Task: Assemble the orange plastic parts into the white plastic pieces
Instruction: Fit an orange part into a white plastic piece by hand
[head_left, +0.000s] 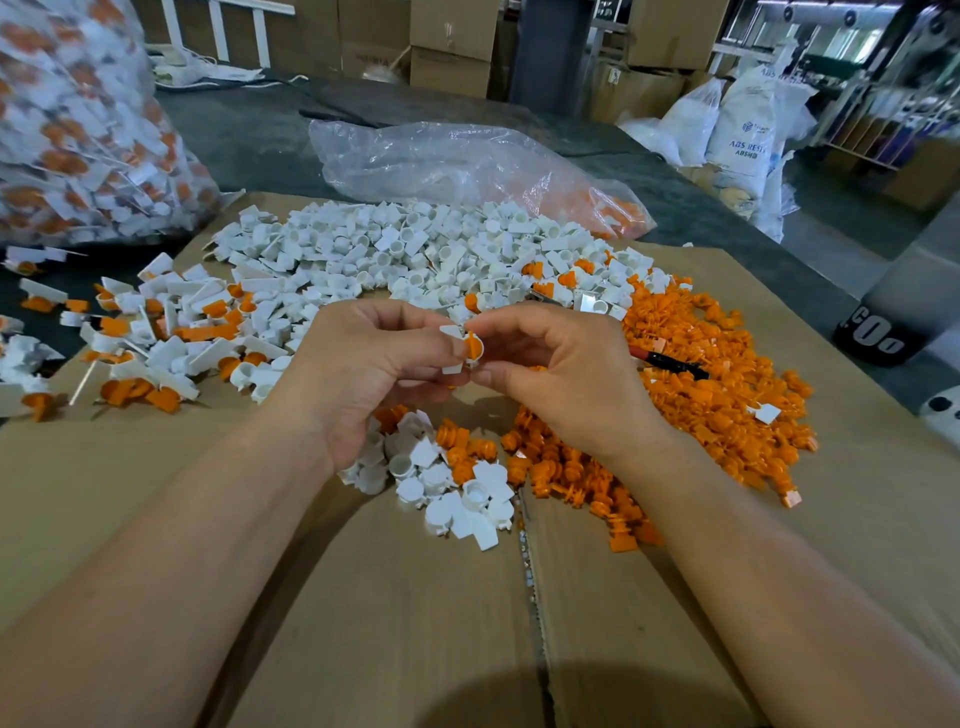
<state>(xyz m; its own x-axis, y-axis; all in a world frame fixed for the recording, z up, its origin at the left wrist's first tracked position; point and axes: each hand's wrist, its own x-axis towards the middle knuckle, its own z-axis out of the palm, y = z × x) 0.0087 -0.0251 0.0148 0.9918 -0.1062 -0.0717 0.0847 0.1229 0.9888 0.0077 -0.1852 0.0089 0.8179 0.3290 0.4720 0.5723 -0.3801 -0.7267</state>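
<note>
Looking down, we see a flattened brown cardboard sheet (156, 519) covering the worktop. At far left stands a bulging clear plastic bag of joined white-and-orange pieces (78, 130). Across the back of the cardboard spreads a heap of loose white plastic pieces (405, 249), and on the right lies a heap of loose orange plastic parts (717, 374).

Both hands meet above the middle of the cardboard. The left hand (374, 364) is curled, pinching a small white plastic piece (451, 332). The right hand (561, 374) pinches an orange plastic part (472, 347) between forefinger and thumb, held against the white piece's ring. We cannot tell whether it is fully seated.

We judge these parts very light, stiff and smooth, so they are likely to slip or spring away. It seems best to hold the white piece by its flat tab and the orange part by its ribbed sides.

A white sack (743, 140) in the background reads "ABS RESIN".
</note>
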